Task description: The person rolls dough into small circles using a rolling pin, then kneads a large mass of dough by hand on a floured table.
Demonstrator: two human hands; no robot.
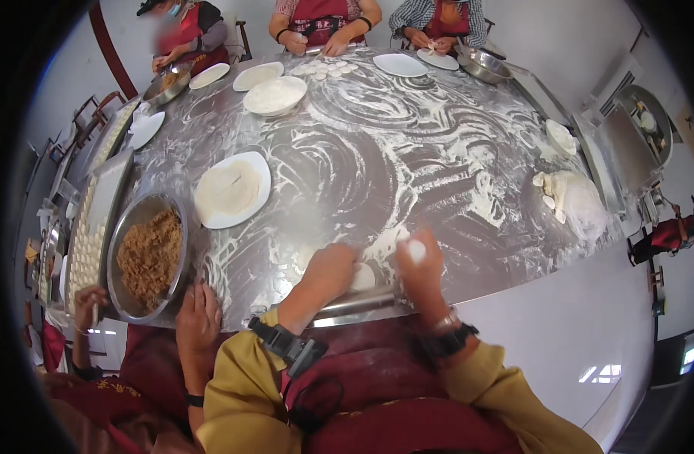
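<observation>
1. Round grey steel table [377,166], its top streaked with white flour.
2. Round metal bowl [112,261] at the left edge, holding brown minced filling [150,253].
3. White round plate [211,221] just beside the bowl, bearing thin pale dough wrappers [229,189].
4. Long metal tray [116,174] at far left, with rows of small pale dumplings [86,250].
5. Large floured dough lump [574,193] at the right edge, with small cut dough pieces [547,200] touching it.
6. Second white plate [250,104] towards the far side.
7. Small flat dough discs [328,69] near the far edge.
8. Three people in red aprons [324,23] seated along the far side.
9. Neighbouring person's hand [198,314] resting on the near table edge.
</observation>
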